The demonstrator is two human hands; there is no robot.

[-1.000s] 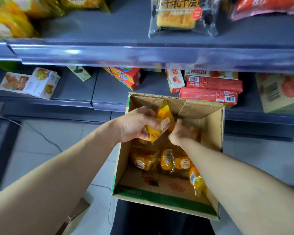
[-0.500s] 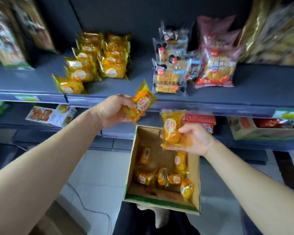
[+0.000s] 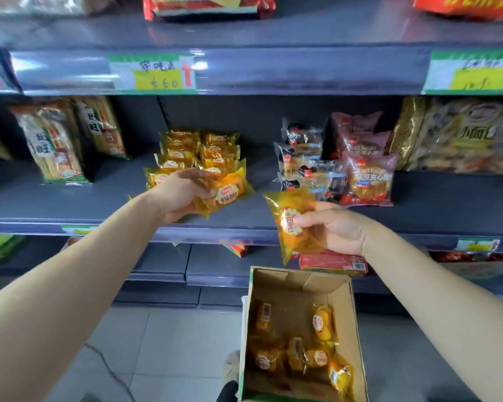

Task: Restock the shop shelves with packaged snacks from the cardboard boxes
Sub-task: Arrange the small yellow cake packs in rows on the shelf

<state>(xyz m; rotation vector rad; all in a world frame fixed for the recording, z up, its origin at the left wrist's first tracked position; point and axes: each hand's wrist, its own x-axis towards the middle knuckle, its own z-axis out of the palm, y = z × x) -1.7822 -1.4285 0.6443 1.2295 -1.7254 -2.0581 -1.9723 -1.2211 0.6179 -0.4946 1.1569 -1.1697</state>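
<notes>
In the centre of the frame, the left hand is clamped on a glossy orange-yellow plastic snack packet, its fingers curled round the packet's left end. The packet hangs just in front of the stack of matching orange packets on the grey metal middle shelf. Whether it touches the front ones cannot be told. Its long axis runs from lower left to upper right, tilted against the stack's level rows.

Lower and to the right, the right hand pinches a second orange packet by its right side. This packet stands roughly upright over the shelf's front lip, apart from the stack.

The left hand is therefore the nearer one, and the stack lies up and slightly left of what it holds. It will probably set its packet down first, once levelled, with the right hand's packet then travelling up and leftward.

At bottom centre, the open brown cardboard box holds several more loose packets.
</notes>
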